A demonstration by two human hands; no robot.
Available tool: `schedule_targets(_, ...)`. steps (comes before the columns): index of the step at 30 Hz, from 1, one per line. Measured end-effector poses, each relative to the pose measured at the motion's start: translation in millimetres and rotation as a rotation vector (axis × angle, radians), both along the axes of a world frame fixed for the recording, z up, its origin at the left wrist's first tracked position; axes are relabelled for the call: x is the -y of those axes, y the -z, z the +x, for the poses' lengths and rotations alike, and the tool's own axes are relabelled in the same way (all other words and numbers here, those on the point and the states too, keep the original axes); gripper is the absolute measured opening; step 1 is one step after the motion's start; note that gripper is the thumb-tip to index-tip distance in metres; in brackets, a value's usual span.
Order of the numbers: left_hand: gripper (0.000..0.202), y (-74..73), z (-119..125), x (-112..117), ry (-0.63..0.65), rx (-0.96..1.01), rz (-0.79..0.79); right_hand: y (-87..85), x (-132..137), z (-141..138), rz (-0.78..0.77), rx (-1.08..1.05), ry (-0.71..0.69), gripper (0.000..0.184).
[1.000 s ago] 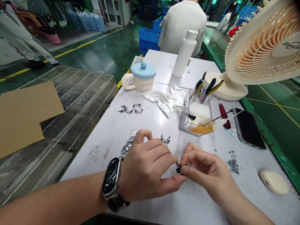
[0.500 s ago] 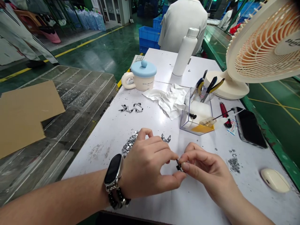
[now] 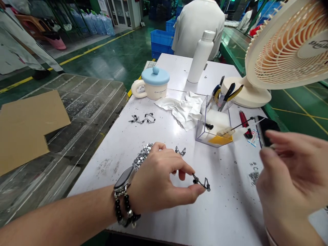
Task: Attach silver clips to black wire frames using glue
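Observation:
My left hand (image 3: pixel 164 181), with a watch on its wrist, pinches a small black metal clip (image 3: pixel 201 182) between thumb and forefinger just above the white table (image 3: pixel 159 133). My right hand (image 3: pixel 289 177) is lifted at the right, close to the camera and apart from the clip, its fingers loosely spread and holding nothing that I can see. A heap of small shiny metal parts (image 3: pixel 142 156) lies behind my left wrist. One loose silver clip (image 3: pixel 180 151) rests beyond my left fingers.
A clear box (image 3: pixel 214 126) with tools, crumpled tissue (image 3: pixel 183 109), lidded mug (image 3: pixel 152 83), white bottle (image 3: pixel 201 56), fan (image 3: pixel 287 51), phone (image 3: pixel 268 128) and more clips (image 3: pixel 143 119) are on the table. Tiny parts (image 3: pixel 254 176) lie at the right. A divided parts tray (image 3: pixel 77 106) and cardboard (image 3: pixel 25 126) stand left. A person (image 3: pixel 198 24) sits beyond.
My right hand has let go of the black clip and drawn away up and to the right. My left hand still pinches the clip in nearly the same place.

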State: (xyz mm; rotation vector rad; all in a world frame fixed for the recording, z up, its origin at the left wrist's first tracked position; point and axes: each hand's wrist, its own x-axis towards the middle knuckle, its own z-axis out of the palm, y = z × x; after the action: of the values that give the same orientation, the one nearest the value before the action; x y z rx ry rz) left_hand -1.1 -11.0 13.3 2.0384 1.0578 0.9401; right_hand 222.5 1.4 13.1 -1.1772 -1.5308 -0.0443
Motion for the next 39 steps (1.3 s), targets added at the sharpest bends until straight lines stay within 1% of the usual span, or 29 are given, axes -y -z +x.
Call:
schedule_targets(1, 0.014, 0.5, 0.1, -0.1, 0.004, 0.006, 0.01, -0.7, -7.7, 4.3, 0.094, 0.007, 0.095, 0.038)
schedule_targets(3, 0.014, 1.3, 0.7, -0.5, 0.02, 0.018, 0.045, -0.4, -21.6, 10.7, 0.112, 0.08, 0.171, 0.042)
schedule_targets(4, 0.014, 1.6, 1.1, -0.6, 0.031, 0.021, 0.066, 0.3, -27.0, 12.6, 0.057, 0.145, 0.165, 0.042)
schedule_targets(6, 0.015, 2.0, 1.9, -0.5, 0.051, 0.017, 0.111, 2.3, -34.4, 14.2, -0.044, 0.252, 0.138, 0.035)
schedule_targets(8, 0.015, 2.5, 2.6, 0.4, 0.059, 0.011, 0.152, 3.8, -37.3, 13.9, -0.092, 0.322, 0.119, 0.026)
schedule_targets(10, 0.015, 3.2, 2.9, 1.8, 0.06, 0.008, 0.186, 3.1, -35.6, 12.9, -0.089, 0.36, 0.138, 0.024)
schedule_targets(12, 0.015, 3.9, 2.7, 2.8, 0.059, 0.005, 0.208, -0.9, -28.5, 11.0, -0.056, 0.379, 0.173, 0.031)
schedule_targets(13, 0.015, 4.2, 2.5, 3.0, 0.06, 0.002, 0.212, -4.0, -22.8, 9.3, -0.009, 0.352, 0.178, 0.034)
schedule_targets(14, 0.015, 4.3, 2.2, 2.9, 0.06, 0.001, 0.214, -7.6, -15.9, 7.0, 0.017, 0.308, 0.15, 0.036)
schedule_targets(15, 0.015, 4.2, 1.9, 2.6, 0.062, 0.0, 0.214, -11.1, -8.2, 4.1, 0.028, 0.258, 0.077, 0.036)
schedule_targets(16, 0.015, 4.0, 1.7, 2.2, 0.062, -0.001, 0.214, -14.3, -0.4, 0.8, -0.017, 0.217, -0.049, 0.034)
schedule_targets(17, 0.015, 3.5, 1.5, 1.8, 0.061, -0.004, 0.213, -16.9, 7.1, -2.8, -0.078, 0.207, -0.204, 0.03)
schedule_targets(19, 0.015, 2.1, 1.3, 1.1, 0.059, -0.015, 0.21, -19.2, 18.9, -9.4, -0.234, 0.253, -0.483, 0.023)
schedule_targets(20, 0.015, 1.3, 1.3, 0.9, 0.058, -0.02, 0.209, -18.9, 22.7, -12.1, -0.284, 0.285, -0.571, 0.022)
schedule_targets(21, 0.015, 0.5, 1.4, 0.8, 0.06, -0.025, 0.207, -17.9, 25.1, -14.2, -0.312, 0.305, -0.613, 0.022)
schedule_targets(25, 0.015, -1.4, 1.6, 0.8, 0.07, -0.046, 0.191, -13.1, 26.4, -18.1, -0.373, 0.365, -0.617, 0.029)
schedule_targets(28, 0.014, -1.1, 1.8, 0.8, 0.063, -0.051, 0.184, -13.0, 25.7, -18.9, -0.332, 0.426, -0.603, 0.029)
schedule_targets(32, 0.015, -1.2, 1.3, 0.9, 0.054, -0.036, 0.192, -13.8, 25.6, -19.1, -0.29, 0.452, -0.591, 0.025)
schedule_targets(35, 0.014, -1.1, 1.0, 0.8, 0.058, -0.047, 0.16, -11.6, 24.8, -18.5, -0.241, 0.482, -0.589, 0.027)
schedule_targets(39, 0.013, 4.8, 2.9, 1.1, 0.045, 0.017, 0.16, -7.0, 24.0, -17.5, -0.161, 0.522, -0.566, 0.031)
